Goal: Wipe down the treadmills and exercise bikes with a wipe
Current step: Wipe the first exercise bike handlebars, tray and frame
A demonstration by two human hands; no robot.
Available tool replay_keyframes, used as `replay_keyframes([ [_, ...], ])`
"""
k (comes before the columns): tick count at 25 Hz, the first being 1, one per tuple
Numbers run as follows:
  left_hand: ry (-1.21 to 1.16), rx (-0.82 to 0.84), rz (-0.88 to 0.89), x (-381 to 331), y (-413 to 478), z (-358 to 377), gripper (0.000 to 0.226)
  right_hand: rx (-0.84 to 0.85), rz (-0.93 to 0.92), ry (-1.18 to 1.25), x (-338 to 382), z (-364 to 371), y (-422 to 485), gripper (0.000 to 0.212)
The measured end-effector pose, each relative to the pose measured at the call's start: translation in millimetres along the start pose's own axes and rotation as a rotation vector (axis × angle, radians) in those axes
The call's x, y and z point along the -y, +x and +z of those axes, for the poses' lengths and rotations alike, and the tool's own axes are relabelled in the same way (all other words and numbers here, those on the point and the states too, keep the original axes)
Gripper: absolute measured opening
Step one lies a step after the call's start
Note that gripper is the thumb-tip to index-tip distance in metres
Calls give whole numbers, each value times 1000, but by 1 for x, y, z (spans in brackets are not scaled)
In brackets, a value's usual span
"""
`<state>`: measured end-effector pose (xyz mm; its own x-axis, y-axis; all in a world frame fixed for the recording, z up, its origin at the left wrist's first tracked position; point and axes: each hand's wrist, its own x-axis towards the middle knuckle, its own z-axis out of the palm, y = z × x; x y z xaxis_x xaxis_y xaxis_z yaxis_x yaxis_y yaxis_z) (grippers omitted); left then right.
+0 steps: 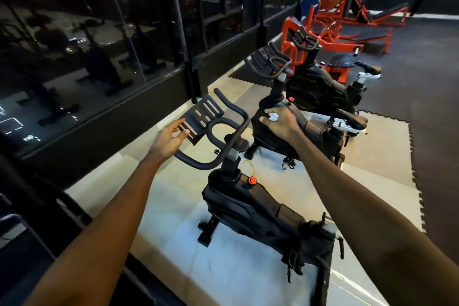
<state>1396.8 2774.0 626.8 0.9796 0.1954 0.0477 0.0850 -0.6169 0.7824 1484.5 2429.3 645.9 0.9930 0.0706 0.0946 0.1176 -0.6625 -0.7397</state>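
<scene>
Three black exercise bikes stand in a row beside a glass wall. The nearest bike (258,208) has curved handlebars (228,129) and a slotted tablet tray (202,113). My left hand (171,138) touches the near edge of that tray with its fingers fairly straight. My right hand (279,120) is held above the gap between the nearest bike and the second bike (313,87), and its curled fingers hold a small crumpled white wipe (273,117). A third bike (306,43) stands farther back.
A dark glass wall (99,45) with black frames runs along the left. Orange weight machines (347,15) with coloured plates stand at the back. Pale floor mats (382,156) lie under the bikes, with dark rubber flooring (422,97) to the right.
</scene>
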Motion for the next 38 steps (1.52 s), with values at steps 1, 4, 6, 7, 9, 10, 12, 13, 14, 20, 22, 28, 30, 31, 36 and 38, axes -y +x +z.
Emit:
replay_keyframes([
  [1, 9, -22, -6, 7, 2, 2, 48, 13, -8, -3, -2, 11, 10, 45],
  [4, 5, -111, -17, 35, 15, 14, 51, 48, -83, 5, -7, 49, 43, 41],
  [6, 22, -174, -10, 54, 24, 29, 54, 72, -158, 17, -17, 78, 63, 37],
  [7, 30, -195, 9, 61, 27, 38, 55, 78, -198, 27, -23, 92, 72, 35],
  [9, 40, -234, 52, 80, 30, 65, 57, 92, -282, 47, -47, 123, 85, 32],
  [10, 32, -258, 51, 93, 33, 81, 56, 105, -304, 68, -61, 140, 90, 34],
  [12, 32, -259, 6, 112, 24, 112, 55, 187, -332, 74, -90, 168, 88, 38],
  [13, 52, -245, -17, 117, 17, 126, 55, 227, -347, 56, -102, 175, 82, 39],
  [14, 94, -225, -42, 119, 11, 134, 55, 255, -361, 39, -111, 179, 77, 38],
  [20, 233, -210, -100, 122, 30, 152, 51, 282, -386, 10, -121, 182, 93, 38],
  [22, 311, -163, -84, 125, 44, 158, 48, 278, -437, -22, -117, 193, 101, 39],
  [28, 533, 61, 64, 175, 84, 167, 46, 253, -546, -104, -115, 266, 107, 36],
  [30, 579, 125, 114, 200, 91, 169, 46, 199, -556, -156, -123, 293, 103, 30],
  [31, 564, 123, 143, 212, 95, 171, 46, 175, -566, -197, -129, 304, 101, 28],
  [36, 463, -71, 304, 240, 99, 187, 44, 61, -573, -110, -142, 324, 77, 28],
  [38, 443, -137, 343, 246, 98, 196, 48, 82, -600, -110, -149, 322, 69, 28],
])
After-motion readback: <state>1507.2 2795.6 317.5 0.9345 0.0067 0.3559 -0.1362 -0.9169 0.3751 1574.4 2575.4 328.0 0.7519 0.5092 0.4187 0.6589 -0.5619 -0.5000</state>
